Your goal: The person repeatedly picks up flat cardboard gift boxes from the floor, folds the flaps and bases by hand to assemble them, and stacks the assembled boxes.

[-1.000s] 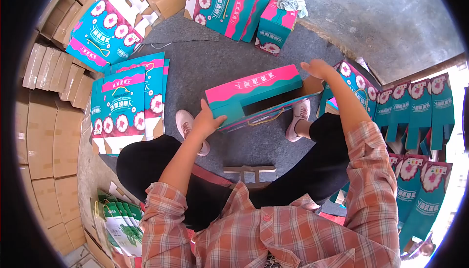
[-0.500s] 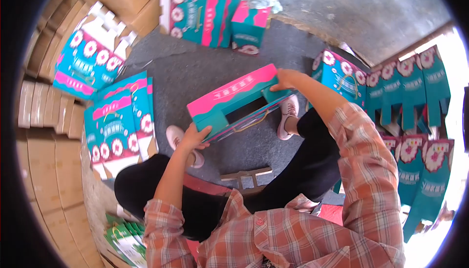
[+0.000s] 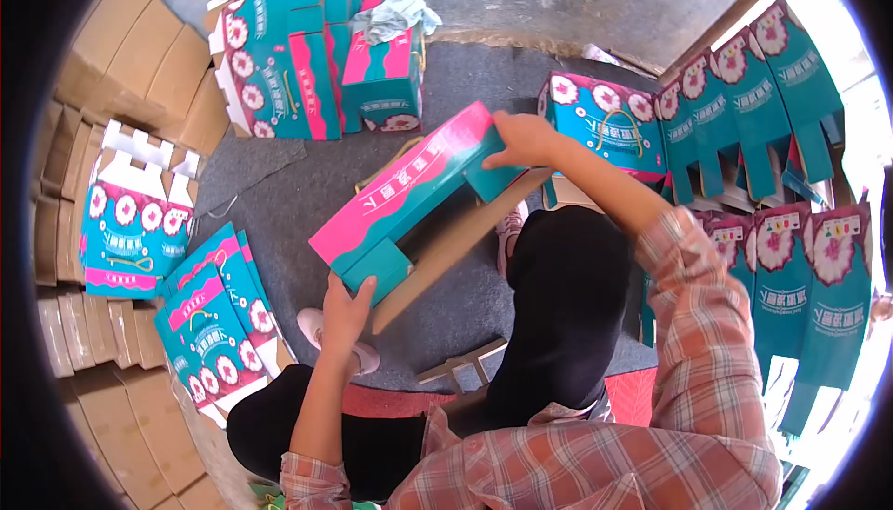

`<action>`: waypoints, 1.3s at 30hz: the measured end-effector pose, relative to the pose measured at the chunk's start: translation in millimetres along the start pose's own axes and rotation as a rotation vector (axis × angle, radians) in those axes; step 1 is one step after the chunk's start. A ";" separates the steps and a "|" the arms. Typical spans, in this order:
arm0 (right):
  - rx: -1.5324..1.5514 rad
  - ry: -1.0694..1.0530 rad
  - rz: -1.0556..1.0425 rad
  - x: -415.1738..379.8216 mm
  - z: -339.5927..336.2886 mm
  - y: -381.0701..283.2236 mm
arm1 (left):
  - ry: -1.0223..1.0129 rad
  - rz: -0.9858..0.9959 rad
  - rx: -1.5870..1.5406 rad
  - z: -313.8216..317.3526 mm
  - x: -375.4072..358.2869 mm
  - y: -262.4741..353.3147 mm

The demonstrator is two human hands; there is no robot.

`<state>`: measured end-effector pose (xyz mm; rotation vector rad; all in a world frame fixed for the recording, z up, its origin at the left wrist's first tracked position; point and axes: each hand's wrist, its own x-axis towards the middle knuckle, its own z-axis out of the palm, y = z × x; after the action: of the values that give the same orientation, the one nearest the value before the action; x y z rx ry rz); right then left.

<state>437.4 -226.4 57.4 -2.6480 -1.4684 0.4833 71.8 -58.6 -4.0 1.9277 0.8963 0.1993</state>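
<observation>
Between my hands is a pink and teal cardboard gift box [image 3: 409,189], held tilted above the floor. One side of it gapes, with small teal end flaps folded in and a long brown inner flap [image 3: 465,248] hanging out toward me. My left hand [image 3: 346,313] grips the near left corner by the teal end flap, thumb on top. At the far right end, my right hand [image 3: 521,143] clasps the other corner, its thumb on the other flap and its fingers partly hidden. A cord handle [image 3: 386,161] shows behind the box.
Flattened teal cartons [image 3: 219,319] lie at the left, near standing cartons [image 3: 139,231] and brown boxes [image 3: 130,417]. A teal stack [image 3: 279,54] stands at the back beside a box topped by a crumpled cloth [image 3: 395,17]. More cartons [image 3: 758,110] line the right, near a handled box [image 3: 605,124].
The box has turned in my hands: its cord handle now shows on the far side and the brown flap faces me. Both hands keep hold. The head view has shifted.
</observation>
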 end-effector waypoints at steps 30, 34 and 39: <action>1.083 1.002 1.060 -184.8 134.4 303.5 | -0.669 -0.048 -0.720 364.4 158.6 157.9; 0.297 1.082 1.055 -209.2 204.5 322.6 | -0.646 -0.007 -0.464 315.3 144.9 144.5; 0.844 0.952 0.665 -228.8 141.4 156.7 | -0.798 0.096 -0.198 176.5 102.0 136.9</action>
<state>408.8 -514.7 -56.5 -2.0354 -0.0479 -0.1469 299.1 -151.4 -6.4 1.6468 0.2375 -0.3944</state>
